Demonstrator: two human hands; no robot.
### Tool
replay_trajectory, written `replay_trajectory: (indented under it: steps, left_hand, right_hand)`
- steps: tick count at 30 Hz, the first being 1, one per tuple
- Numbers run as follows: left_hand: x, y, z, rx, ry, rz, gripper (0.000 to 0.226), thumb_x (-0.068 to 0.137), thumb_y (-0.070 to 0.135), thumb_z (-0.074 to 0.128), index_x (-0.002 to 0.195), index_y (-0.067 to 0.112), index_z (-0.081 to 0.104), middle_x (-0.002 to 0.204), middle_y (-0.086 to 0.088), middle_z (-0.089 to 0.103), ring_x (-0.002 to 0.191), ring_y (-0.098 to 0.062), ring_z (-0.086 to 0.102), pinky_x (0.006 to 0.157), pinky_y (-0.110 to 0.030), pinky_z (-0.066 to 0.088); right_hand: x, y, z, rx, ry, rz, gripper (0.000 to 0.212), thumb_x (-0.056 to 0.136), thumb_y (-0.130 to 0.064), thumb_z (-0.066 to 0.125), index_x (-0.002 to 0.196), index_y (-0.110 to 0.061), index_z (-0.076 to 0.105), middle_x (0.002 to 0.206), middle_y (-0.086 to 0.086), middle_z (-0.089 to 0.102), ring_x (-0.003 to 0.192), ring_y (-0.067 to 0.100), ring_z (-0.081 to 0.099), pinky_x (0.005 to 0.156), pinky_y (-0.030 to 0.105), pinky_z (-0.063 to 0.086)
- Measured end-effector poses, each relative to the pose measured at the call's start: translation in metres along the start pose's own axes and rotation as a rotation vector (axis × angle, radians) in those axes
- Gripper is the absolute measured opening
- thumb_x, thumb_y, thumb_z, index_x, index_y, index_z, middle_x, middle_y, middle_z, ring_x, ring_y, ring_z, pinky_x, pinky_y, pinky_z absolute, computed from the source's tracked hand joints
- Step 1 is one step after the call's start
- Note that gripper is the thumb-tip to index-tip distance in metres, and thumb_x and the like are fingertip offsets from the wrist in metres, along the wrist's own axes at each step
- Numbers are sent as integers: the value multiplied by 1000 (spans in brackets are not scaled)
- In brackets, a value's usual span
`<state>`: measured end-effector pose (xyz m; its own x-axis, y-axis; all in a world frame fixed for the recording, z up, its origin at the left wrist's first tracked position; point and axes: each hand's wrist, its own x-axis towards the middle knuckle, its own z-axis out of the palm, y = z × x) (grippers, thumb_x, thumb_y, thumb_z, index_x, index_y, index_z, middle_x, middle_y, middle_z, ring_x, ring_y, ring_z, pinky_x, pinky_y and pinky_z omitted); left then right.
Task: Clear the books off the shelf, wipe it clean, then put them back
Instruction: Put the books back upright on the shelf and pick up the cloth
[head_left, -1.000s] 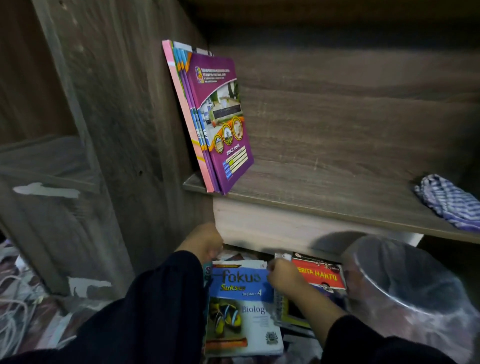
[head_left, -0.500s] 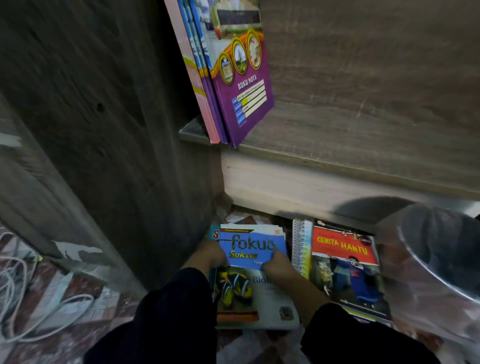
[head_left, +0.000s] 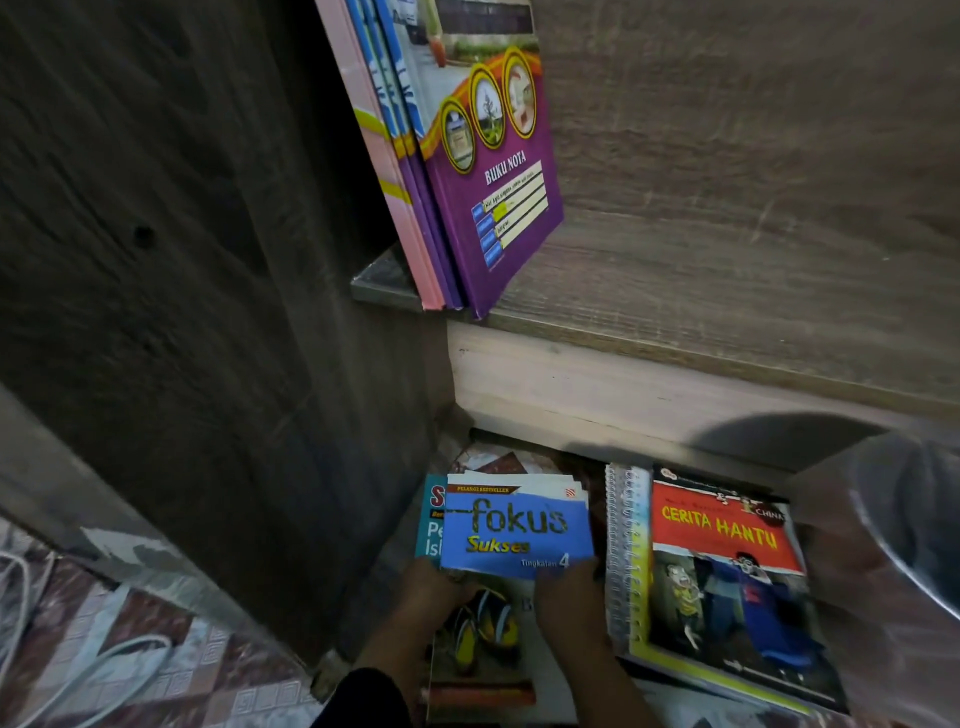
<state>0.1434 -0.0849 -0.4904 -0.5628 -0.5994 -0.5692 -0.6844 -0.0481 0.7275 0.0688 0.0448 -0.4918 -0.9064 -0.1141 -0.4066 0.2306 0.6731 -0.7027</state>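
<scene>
On the wooden shelf (head_left: 727, 291), several thin notebooks lean against the left wall, the front one a purple "Buku Nota" notebook (head_left: 498, 208). Below, on the floor, lies a stack topped by a blue "fokus Sukses" book (head_left: 517, 525). My left hand (head_left: 431, 590) grips the stack's left edge and my right hand (head_left: 569, 600) grips its right edge. To the right lies a red "Cerita Hantu" book (head_left: 727, 571) on a spiral-bound book (head_left: 626, 551).
The dark wooden side panel (head_left: 208, 312) of the cabinet stands at the left. White cables (head_left: 78, 670) lie on the patterned floor at the lower left. A translucent plastic-covered bin (head_left: 904, 545) is at the right edge.
My view has dropped and moved closer to the floor stack. Both hands slid down from the top edge of the blue book to its sides. The striped cloth has left the view.
</scene>
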Motion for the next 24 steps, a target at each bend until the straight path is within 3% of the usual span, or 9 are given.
replay_trajectory:
  steps: [4, 8, 10, 12, 15, 17, 20, 22, 24]
  left_hand:
    - [5, -7, -4, -142, -50, -20, 34, 75, -2, 75, 107, 0, 66, 99, -14, 71, 90, -27, 67, 78, -36, 55]
    - [3, -1, -4, -307, -93, -69, 23, 78, -5, 70, 96, 8, 63, 82, -6, 68, 72, -19, 64, 58, -26, 49]
    - [3, 1, -5, -331, -97, -87, 20, 80, -4, 69, 97, 6, 65, 83, -8, 69, 72, -20, 64, 58, -27, 49]
    - [5, 1, -4, -331, -87, -75, 21, 80, -2, 69, 99, 6, 66, 90, -10, 70, 75, -19, 64, 61, -26, 49]
    - [-2, 5, -6, -368, -90, -96, 20, 80, 1, 69, 100, 7, 67, 92, -9, 71, 77, -21, 65, 60, -27, 49]
    - [-3, 6, -7, -422, -138, -151, 21, 80, 1, 70, 100, 3, 67, 92, -14, 72, 78, -27, 67, 66, -32, 53]
    - [-1, 10, -8, -426, -199, -190, 23, 78, -1, 69, 101, 1, 67, 96, -17, 72, 90, -34, 67, 86, -45, 54]
    - [-4, 15, -11, -349, -219, -167, 19, 77, -5, 67, 93, 5, 68, 98, -14, 71, 102, -34, 63, 98, -47, 49]
    - [-9, 19, -14, -319, -242, -119, 24, 73, -9, 68, 89, 9, 69, 95, -10, 73, 105, -34, 62, 100, -48, 47]
  right_hand:
    - [5, 9, -14, 100, -88, -29, 42, 89, -9, 54, 128, -3, 41, 117, 18, 60, 95, 28, 61, 72, 32, 49]
    - [3, 11, -38, 143, -240, -53, 43, 88, 3, 49, 128, -10, 42, 75, 3, 54, 53, 11, 49, 40, 18, 38]
    - [2, 6, -41, 156, -314, -22, 58, 87, 3, 53, 139, -14, 34, 84, 1, 53, 61, 13, 51, 51, 24, 46]
    - [1, 3, -41, 171, -373, 18, 70, 88, -1, 56, 147, -14, 21, 103, 7, 50, 78, 20, 55, 73, 38, 53]
    - [1, 1, -41, 169, -362, 45, 76, 89, -3, 56, 149, -13, 11, 114, 14, 49, 101, 34, 58, 90, 46, 50]
    - [0, 2, -43, 184, -366, 62, 79, 88, -1, 56, 149, -14, 8, 107, 10, 45, 88, 28, 58, 87, 46, 51]
    - [0, 7, -47, 244, -351, 63, 75, 87, 6, 52, 148, -14, 14, 102, 5, 47, 72, 14, 53, 66, 34, 51]
    - [-3, 10, -50, 285, -335, 46, 70, 85, 12, 51, 145, -12, 24, 93, 3, 53, 69, 11, 53, 58, 25, 46]
    - [-8, 14, -52, 314, -308, 28, 67, 82, 16, 53, 141, -8, 32, 99, 9, 59, 73, 16, 57, 55, 23, 45]
